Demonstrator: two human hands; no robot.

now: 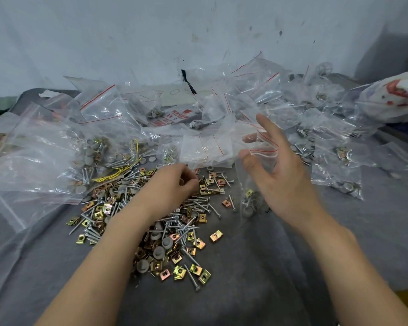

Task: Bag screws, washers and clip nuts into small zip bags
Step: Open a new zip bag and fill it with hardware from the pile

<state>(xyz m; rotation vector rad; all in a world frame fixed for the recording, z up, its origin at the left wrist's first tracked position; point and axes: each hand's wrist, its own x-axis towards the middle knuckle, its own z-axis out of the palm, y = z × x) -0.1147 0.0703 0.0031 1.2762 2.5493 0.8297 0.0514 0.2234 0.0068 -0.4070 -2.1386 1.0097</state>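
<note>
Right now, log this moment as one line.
left hand: fingers curled in hardware pile | right hand: holds zip bag, some hardware inside | phase: picking parts

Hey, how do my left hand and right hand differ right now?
The left hand is low, curled into the loose pile of hardware; the right hand is raised beside it. The left hand's hold is hidden; the right hand pinches a small zip bag at its mouth. Both are bare, over the grey cloth.

The left hand (173, 182) and right hand (284, 178) show bare forearms (118, 243).
</note>
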